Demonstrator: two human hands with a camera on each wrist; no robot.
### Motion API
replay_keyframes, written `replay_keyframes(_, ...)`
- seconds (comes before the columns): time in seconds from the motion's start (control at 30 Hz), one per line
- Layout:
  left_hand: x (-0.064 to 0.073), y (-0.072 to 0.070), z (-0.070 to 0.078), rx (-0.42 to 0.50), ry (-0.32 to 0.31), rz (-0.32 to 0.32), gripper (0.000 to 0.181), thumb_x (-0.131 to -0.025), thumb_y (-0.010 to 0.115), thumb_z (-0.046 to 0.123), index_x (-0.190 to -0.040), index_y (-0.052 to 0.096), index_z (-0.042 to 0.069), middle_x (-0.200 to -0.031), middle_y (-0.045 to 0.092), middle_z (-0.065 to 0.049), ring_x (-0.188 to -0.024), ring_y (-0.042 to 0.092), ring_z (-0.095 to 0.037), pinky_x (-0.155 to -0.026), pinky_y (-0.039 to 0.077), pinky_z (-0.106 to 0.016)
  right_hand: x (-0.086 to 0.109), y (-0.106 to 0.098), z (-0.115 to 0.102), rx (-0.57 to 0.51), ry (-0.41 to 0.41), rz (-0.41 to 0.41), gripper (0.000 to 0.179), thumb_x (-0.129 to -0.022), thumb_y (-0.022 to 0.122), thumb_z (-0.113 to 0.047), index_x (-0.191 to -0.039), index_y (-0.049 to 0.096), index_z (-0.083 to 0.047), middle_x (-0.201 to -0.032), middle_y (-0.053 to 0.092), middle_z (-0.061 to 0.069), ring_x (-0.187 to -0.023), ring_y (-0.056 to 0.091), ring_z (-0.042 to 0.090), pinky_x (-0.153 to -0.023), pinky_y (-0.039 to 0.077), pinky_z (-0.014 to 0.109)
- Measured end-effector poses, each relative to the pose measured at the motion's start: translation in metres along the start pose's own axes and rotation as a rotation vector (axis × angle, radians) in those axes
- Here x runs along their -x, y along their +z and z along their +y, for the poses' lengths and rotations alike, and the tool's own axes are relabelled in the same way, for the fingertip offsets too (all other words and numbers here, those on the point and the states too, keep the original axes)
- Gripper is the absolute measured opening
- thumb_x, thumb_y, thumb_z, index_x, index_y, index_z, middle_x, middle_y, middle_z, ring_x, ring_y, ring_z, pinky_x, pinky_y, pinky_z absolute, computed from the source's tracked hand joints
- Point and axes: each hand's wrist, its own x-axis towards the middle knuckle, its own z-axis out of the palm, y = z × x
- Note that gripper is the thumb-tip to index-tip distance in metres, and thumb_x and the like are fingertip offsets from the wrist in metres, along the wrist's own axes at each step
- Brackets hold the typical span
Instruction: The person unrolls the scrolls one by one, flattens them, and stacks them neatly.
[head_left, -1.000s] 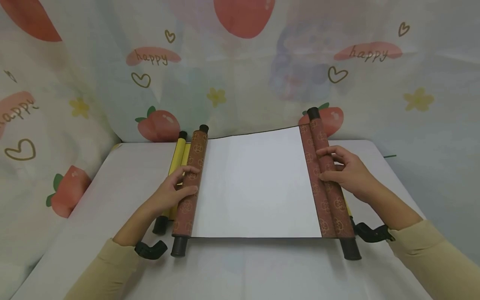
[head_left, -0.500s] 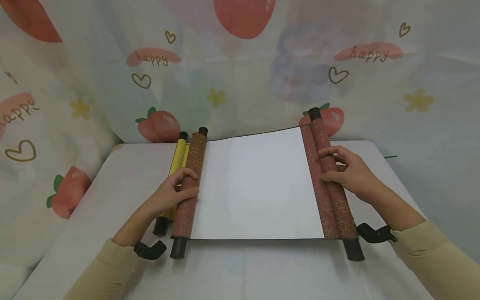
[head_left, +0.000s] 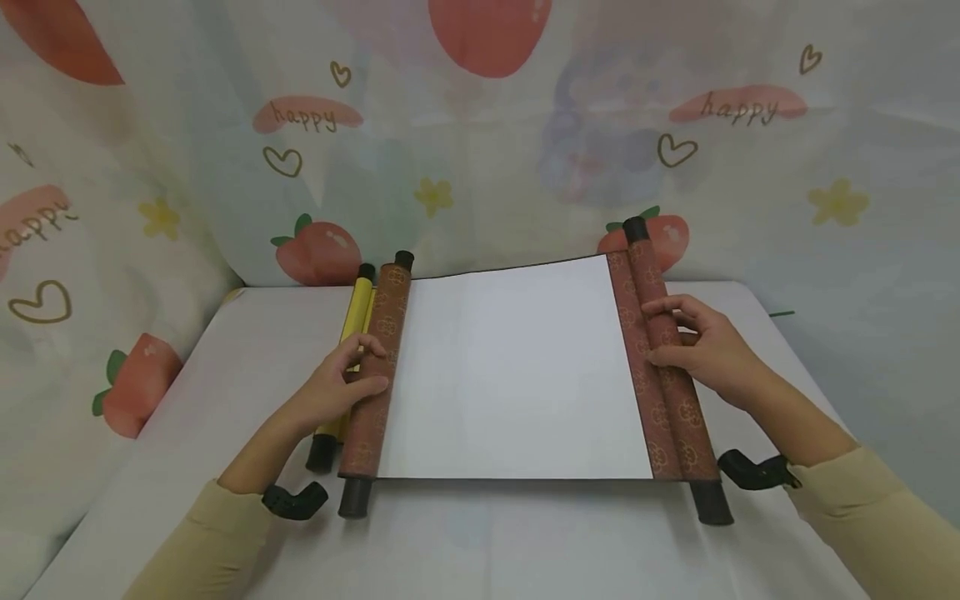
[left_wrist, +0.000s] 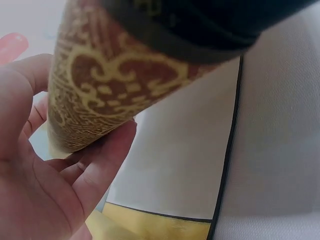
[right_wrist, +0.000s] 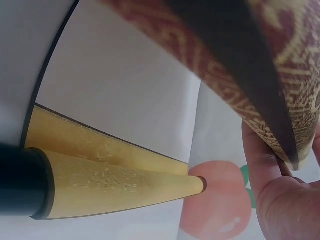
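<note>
A hanging scroll [head_left: 517, 375] with a blank white sheet and reddish-brown patterned ends is spread between both hands. My left hand [head_left: 326, 392] grips its left roller [head_left: 367, 437], thumb and fingers around the patterned cloth. Its right roller [head_left: 690, 421], tilted with the far end higher, is held by my right hand [head_left: 720, 350]. Black knobs cap both rollers. Below it lies a second scroll with yellow ends; its left yellow roller [head_left: 356, 308] shows beside my left hand, and the right wrist view shows its other yellow roller [right_wrist: 120, 190] under the raised brown one.
A white-covered table [head_left: 487, 550] lies beneath the scrolls. Behind it and at the left hangs a curtain [head_left: 480, 167] printed with peaches, hearts and "happy". Each wrist carries a black camera mount [head_left: 296, 502].
The right roller has shifted slightly right and the left one slightly left, so a little more of the white sheet is spread between them. Both hands keep their grip.
</note>
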Motion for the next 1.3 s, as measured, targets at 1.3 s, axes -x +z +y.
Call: replay_keyframes(1.3,0.000,-0.010,-0.006,-0.020,0.003,-0.008,0.034,-0.090,0.074,0.019,-0.118,0.055,0.014,-0.120,0.051,-0.016,-0.097,0.056,-0.031,-0.074,0.054,-0.043,-0.001,-0.003,0.003,0.027,0.014,0.002,0.058,-0.092,0.069,-0.010,-0.142,0.040,-0.013,-0.138,0.041,0.019,-0.100,0.061,0.012,-0.074,0.056,0.037)
